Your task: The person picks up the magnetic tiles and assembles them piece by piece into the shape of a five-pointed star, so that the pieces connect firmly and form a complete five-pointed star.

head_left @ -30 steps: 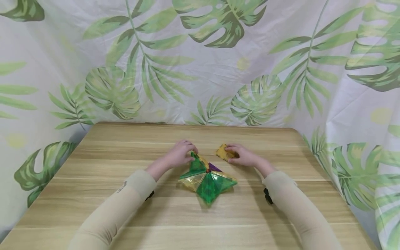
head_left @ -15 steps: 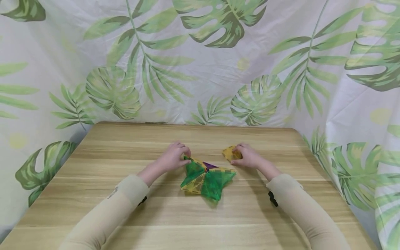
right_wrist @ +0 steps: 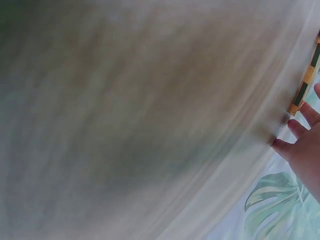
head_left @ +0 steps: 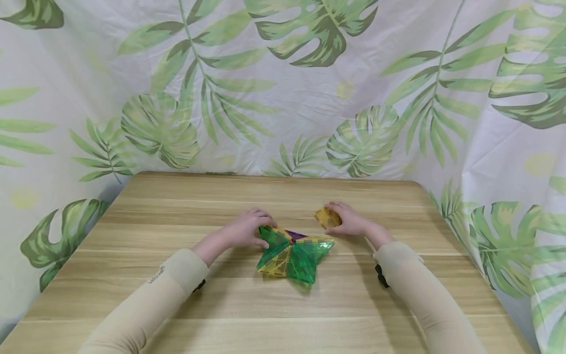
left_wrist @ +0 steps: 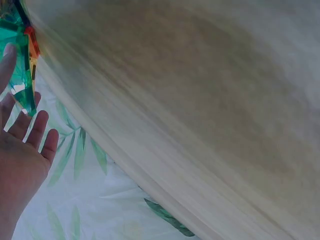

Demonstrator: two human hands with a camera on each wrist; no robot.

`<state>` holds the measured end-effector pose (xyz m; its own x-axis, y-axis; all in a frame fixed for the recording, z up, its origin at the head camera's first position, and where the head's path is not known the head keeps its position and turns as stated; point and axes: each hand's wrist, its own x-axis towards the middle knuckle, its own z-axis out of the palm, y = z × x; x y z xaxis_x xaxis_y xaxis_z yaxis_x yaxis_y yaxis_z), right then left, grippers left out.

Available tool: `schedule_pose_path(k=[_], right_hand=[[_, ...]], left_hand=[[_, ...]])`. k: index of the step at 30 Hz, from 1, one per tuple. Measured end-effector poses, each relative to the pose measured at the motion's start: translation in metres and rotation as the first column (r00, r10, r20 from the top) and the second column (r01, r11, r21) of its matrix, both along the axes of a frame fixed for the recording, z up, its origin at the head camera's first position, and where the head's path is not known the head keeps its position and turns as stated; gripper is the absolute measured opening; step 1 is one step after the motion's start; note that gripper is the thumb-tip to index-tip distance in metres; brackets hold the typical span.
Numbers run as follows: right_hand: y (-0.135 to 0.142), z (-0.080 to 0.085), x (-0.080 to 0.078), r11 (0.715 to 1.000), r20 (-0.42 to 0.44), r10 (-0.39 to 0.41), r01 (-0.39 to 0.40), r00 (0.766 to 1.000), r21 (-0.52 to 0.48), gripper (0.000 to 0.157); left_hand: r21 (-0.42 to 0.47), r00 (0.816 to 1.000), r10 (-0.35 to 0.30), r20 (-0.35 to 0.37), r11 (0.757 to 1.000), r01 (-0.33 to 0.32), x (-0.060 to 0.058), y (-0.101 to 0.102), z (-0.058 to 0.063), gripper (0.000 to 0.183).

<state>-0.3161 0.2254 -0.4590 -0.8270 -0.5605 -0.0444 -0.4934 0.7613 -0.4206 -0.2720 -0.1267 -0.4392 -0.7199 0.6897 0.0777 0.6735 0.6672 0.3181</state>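
A star-like build of translucent magnetic tiles (head_left: 302, 263), green and yellow with a purple piece behind, sits mid-table. My left hand (head_left: 245, 230) pinches its green left point, thumb in front and fingers behind. In the left wrist view, the thumb of the left hand (left_wrist: 22, 155) lies against the green tile (left_wrist: 21, 75), and a red piece shows at the build's centre. Behind and to the right of the build, my right hand (head_left: 351, 220) holds a yellow magnetic tile (head_left: 326, 217) between thumb and fingers. Only a dark-striped edge of that yellow tile (right_wrist: 303, 87) appears in the right wrist view.
The wooden table (head_left: 283, 319) reaches back to a leaf-print cloth (head_left: 292, 113) hanging behind it. Both forearms, in beige sleeves, come in from the front. Black wrist straps (head_left: 381, 276) show under the cuffs.
The build has turned, its front green point swinging right. My left hand moved left, then shifted its hold on the green point. My right hand slid slightly right with the yellow tile.
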Motion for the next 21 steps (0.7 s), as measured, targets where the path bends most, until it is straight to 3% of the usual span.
schedule_pose_path(k=[4,14,21], right_hand=[[-0.002,0.0,-0.002,0.999,0.0,-0.03,0.03,1.0,0.013,0.082],[-0.005,0.001,-0.005,0.993,-0.045,-0.115,0.116,0.992,0.018,0.078],[-0.009,0.011,-0.011,0.986,-0.106,-0.161,0.157,0.981,-0.047,0.08]], left_hand=[[-0.011,1.0,0.002,0.029,1.0,-0.002,0.001,0.0,-0.002,0.058],[-0.026,0.997,0.071,-0.021,0.997,-0.072,0.009,0.007,-0.001,0.058],[-0.019,0.997,0.079,0.003,0.997,-0.079,0.008,0.009,0.002,0.048]])
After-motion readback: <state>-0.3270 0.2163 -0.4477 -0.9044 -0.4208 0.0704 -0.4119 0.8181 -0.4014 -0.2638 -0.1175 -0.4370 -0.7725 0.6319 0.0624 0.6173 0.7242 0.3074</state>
